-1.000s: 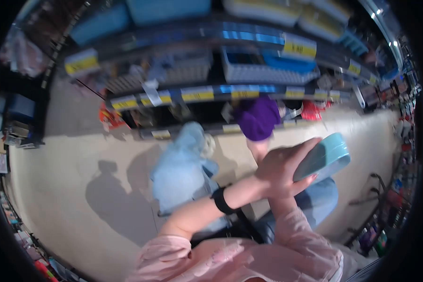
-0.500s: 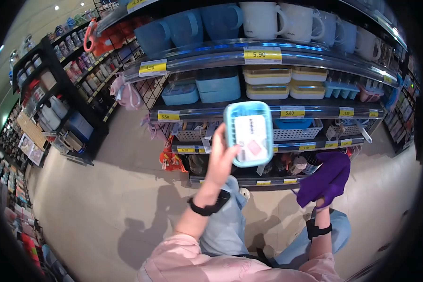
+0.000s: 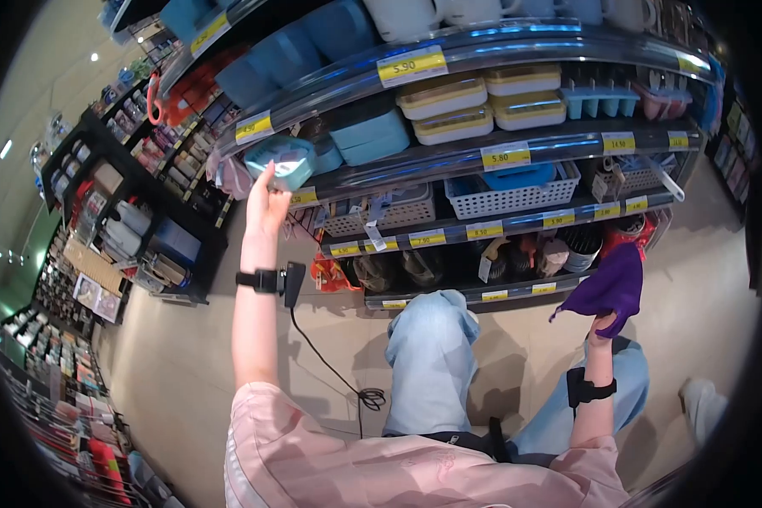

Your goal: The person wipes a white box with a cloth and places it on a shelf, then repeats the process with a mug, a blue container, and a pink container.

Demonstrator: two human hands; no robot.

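My left hand [image 3: 268, 207] is stretched out to the left end of the middle shelf, its fingers closed on a teal plastic food container [image 3: 289, 169] with a white label. The container is tilted and overlaps the shelf edge in this view. Right beside it stand larger blue stacked boxes [image 3: 369, 131]. Low on the right, my right hand [image 3: 602, 326] grips a purple cloth [image 3: 611, 284], which drapes over the fingers and partly hides them.
Yellow-lidded containers [image 3: 449, 110] and ice-pop moulds [image 3: 599, 102] share the middle shelf. Mugs [image 3: 405, 19] and blue pitchers stand above it. White baskets [image 3: 516, 199] are below. A black cord [image 3: 322, 360] hangs from my left wrist. Another person's shoe [image 3: 703, 406] shows at right.
My left hand has carried the container from in front of the shelves leftward to the shelf's left end. My right hand still holds the purple cloth, and the view has tilted and shifted.
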